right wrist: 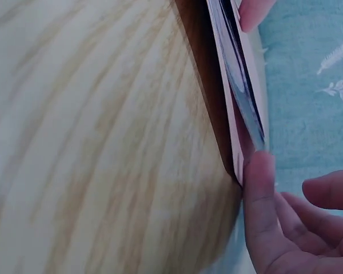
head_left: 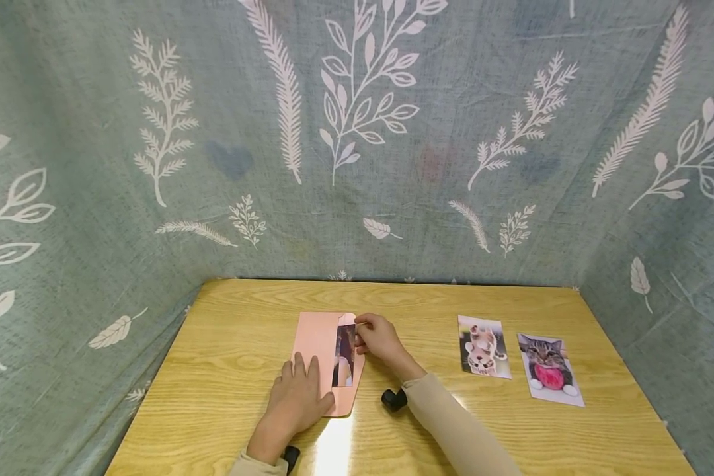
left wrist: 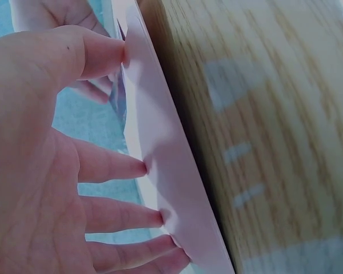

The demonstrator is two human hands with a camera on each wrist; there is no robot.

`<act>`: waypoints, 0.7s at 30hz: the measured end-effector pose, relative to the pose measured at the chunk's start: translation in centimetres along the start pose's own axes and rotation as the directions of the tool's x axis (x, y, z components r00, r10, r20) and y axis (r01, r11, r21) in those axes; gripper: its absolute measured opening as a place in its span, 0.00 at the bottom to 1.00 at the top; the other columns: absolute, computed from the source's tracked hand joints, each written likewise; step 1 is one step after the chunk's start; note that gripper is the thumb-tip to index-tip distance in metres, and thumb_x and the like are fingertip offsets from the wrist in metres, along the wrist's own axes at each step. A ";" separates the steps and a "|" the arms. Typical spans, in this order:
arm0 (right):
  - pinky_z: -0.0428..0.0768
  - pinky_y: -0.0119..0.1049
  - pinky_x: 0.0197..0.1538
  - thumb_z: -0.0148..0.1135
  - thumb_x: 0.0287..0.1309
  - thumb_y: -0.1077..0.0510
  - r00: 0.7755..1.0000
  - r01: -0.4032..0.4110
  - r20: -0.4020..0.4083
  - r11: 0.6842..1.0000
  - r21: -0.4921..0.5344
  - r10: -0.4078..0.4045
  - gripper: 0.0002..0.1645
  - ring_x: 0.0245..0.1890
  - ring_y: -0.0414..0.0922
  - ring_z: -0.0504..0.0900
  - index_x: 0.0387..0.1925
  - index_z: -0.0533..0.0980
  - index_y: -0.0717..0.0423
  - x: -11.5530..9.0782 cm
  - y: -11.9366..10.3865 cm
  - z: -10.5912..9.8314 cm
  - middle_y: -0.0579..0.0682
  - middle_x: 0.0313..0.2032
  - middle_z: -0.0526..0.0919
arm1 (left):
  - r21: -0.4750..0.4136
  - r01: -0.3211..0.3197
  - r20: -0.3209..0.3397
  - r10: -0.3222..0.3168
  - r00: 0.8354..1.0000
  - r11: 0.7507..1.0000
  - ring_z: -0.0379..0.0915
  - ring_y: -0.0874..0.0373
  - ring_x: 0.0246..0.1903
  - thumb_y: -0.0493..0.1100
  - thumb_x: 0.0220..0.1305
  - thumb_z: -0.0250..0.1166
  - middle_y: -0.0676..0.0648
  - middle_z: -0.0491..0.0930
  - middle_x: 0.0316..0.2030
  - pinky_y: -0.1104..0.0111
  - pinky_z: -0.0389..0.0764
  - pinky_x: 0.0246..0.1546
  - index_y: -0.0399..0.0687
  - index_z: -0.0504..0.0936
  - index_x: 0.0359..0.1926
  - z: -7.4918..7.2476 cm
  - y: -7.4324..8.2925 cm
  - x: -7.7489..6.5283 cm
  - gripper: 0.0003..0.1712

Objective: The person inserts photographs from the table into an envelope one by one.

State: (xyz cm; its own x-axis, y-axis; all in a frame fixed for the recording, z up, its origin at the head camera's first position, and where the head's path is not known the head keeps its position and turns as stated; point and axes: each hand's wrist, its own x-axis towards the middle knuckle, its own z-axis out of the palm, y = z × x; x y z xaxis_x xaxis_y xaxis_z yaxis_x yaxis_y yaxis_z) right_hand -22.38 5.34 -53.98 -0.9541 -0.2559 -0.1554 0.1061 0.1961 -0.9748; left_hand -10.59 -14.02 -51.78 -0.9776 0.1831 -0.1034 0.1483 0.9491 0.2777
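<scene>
A pink envelope (head_left: 318, 334) lies on the table, its opening facing right. A dark photo (head_left: 344, 357) sits partly inside, with a strip showing beyond the envelope's edge. My left hand (head_left: 297, 391) presses on the envelope's lower left with spread fingers; in the left wrist view, its fingertips (left wrist: 138, 166) touch the pink paper. My right hand (head_left: 379, 338) is at the photo's upper right edge over the envelope flap (head_left: 346, 400). In the right wrist view, one fingertip (right wrist: 259, 165) meets the photo's edge while other fingers are bent and apart from it.
Two photos lie to the right on the wooden table (head_left: 226, 357): an upside-down kitten picture (head_left: 484, 347) and a tabby cat with a red ball (head_left: 549, 370). A leaf-patterned grey-green cloth (head_left: 309, 218) hangs behind and at both sides. Black wrist devices (head_left: 395, 399) sit by the sleeves.
</scene>
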 end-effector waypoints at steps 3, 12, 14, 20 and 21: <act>0.85 0.41 0.31 0.49 0.71 0.66 1.000 0.013 -0.002 1.000 -0.018 -0.013 0.18 0.27 0.49 0.84 0.58 0.73 0.73 -0.4 0.1 -0.3 0.60 0.37 0.83 | 0.005 0.003 -0.006 -0.003 1.000 1.000 0.55 0.24 0.66 0.60 0.62 0.62 0.20 0.57 0.67 0.37 0.65 0.60 0.30 0.66 0.70 0.1 0.0 0.0 0.47; 0.86 0.46 0.38 0.47 0.72 0.66 0.997 -0.024 0.077 0.996 0.084 0.018 0.20 0.37 0.59 0.86 0.59 0.69 0.77 -2.4 0.0 -1.0 0.66 0.42 0.81 | 0.015 0.007 -0.006 -0.007 1.000 1.000 0.54 0.24 0.66 0.61 0.62 0.61 0.21 0.57 0.68 0.37 0.65 0.60 0.31 0.65 0.71 0.5 -0.3 0.3 0.47; 0.85 0.47 0.40 0.47 0.73 0.66 0.995 -0.046 0.097 0.993 0.112 0.035 0.21 0.39 0.61 0.86 0.60 0.68 0.78 -2.7 0.1 -1.0 0.67 0.44 0.80 | 0.021 0.006 -0.006 -0.006 1.000 1.000 0.54 0.24 0.66 0.61 0.61 0.62 0.21 0.57 0.68 0.37 0.65 0.59 0.31 0.65 0.71 0.5 -0.3 0.3 0.48; 0.85 0.49 0.41 0.47 0.74 0.64 0.992 -0.076 0.108 0.988 0.130 0.063 0.22 0.42 0.64 0.85 0.60 0.68 0.77 -3.6 0.1 -0.6 0.68 0.45 0.80 | 0.024 0.000 -0.001 0.000 1.000 1.000 0.55 0.24 0.66 0.62 0.62 0.62 0.21 0.57 0.68 0.37 0.66 0.59 0.31 0.65 0.71 0.6 -0.3 0.2 0.48; 0.85 0.49 0.41 0.48 0.74 0.64 0.992 -0.074 0.109 0.989 0.131 0.060 0.22 0.41 0.64 0.85 0.60 0.68 0.77 -3.7 0.1 -0.5 0.67 0.45 0.80 | 0.023 0.000 -0.001 0.000 1.000 1.000 0.55 0.24 0.66 0.62 0.62 0.62 0.21 0.57 0.68 0.37 0.66 0.59 0.31 0.65 0.70 0.5 -0.4 0.1 0.48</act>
State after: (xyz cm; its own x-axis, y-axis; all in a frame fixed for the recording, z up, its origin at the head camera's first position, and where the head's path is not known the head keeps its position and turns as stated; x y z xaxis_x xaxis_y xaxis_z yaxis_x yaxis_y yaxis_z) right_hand -19.02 6.80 -53.43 -0.9098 -0.3454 -0.2299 0.2124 0.0885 -0.9732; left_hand -10.70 -14.19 -52.42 -0.9778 0.1831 -0.1020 0.1522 0.9547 0.2556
